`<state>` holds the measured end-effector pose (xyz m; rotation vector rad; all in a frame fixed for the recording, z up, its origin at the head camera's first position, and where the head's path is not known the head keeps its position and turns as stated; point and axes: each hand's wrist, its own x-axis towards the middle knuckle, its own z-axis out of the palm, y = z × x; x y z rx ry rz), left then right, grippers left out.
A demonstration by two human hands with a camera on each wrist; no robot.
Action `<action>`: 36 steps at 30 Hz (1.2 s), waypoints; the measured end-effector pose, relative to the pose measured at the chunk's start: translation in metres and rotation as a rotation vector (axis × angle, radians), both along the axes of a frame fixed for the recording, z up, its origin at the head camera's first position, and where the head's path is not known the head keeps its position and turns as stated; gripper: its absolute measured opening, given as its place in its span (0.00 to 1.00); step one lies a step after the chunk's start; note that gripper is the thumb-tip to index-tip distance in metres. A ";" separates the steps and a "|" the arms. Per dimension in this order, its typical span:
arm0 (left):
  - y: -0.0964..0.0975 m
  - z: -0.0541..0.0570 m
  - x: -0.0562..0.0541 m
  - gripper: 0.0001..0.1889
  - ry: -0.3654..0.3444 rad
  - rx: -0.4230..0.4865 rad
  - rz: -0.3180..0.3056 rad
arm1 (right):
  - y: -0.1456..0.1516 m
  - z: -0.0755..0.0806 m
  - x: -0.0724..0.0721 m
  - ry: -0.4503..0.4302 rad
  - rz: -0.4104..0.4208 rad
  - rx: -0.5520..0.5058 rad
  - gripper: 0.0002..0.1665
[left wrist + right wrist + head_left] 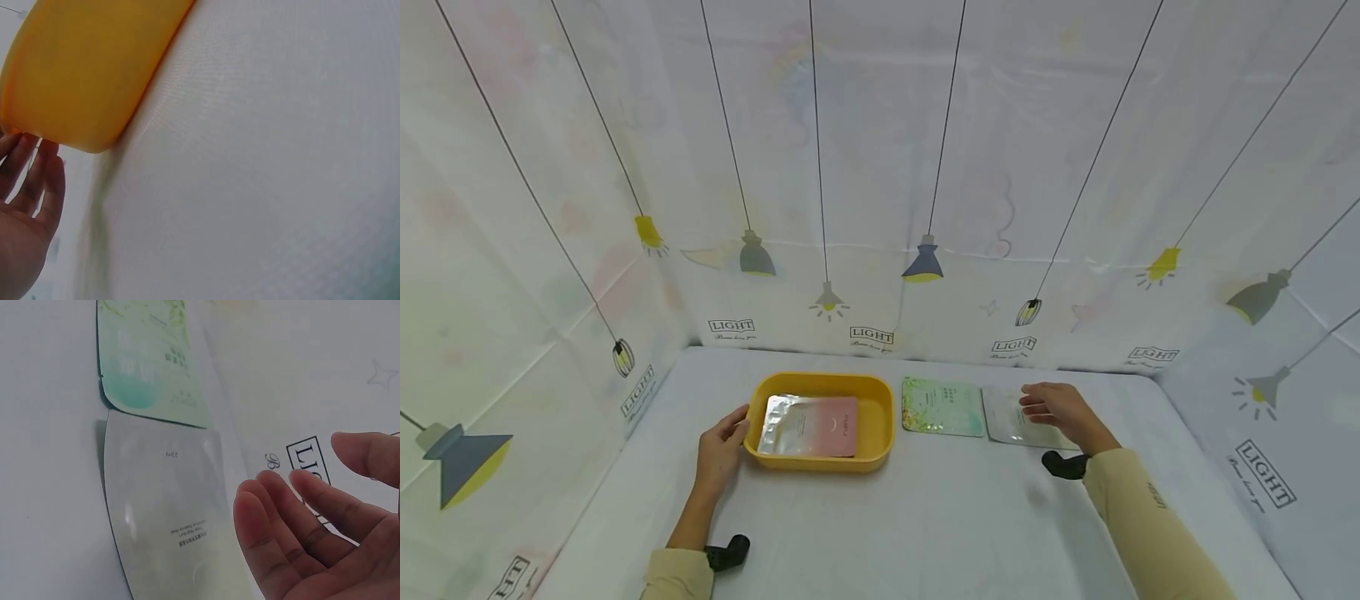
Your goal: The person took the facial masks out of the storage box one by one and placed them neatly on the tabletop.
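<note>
At the left end of the yellow plastic tray [874, 417] my left hand [718, 454] touches the rim with loosely extended fingers. Those fingertips [53, 169] lie along the tray's end wall in the left wrist view. A pink and silver sheet-mask packet [820, 427] lies flat inside the tray. My right hand [1063, 410] hovers over a pale silver sheet-mask packet [1003, 417], its fingers [253, 519] relaxed and apart with nothing between them. Left of that packet, end to end with it, lies a green sheet-mask packet [942, 407] with a leafy print.
A white cloth [910, 525] covers the table. Behind and at both sides hang white curtains [880, 167] printed with lamps and the word LIGHT. Each wrist carries a black camera strap [727, 553].
</note>
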<state>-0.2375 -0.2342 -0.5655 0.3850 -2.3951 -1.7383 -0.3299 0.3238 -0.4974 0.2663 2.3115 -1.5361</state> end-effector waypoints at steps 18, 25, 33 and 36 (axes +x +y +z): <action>-0.001 0.001 0.001 0.21 0.018 -0.032 0.001 | -0.056 0.022 -0.003 0.079 0.086 -0.031 0.32; 0.000 0.003 -0.001 0.19 0.033 -0.052 0.006 | -0.080 0.027 -0.008 0.072 0.082 -0.015 0.31; -0.001 0.002 -0.004 0.19 0.017 -0.055 0.020 | -0.114 0.034 -0.009 0.075 0.130 -0.036 0.29; -0.001 0.001 -0.004 0.19 0.030 -0.055 0.020 | -0.124 0.035 -0.010 0.076 0.146 -0.042 0.29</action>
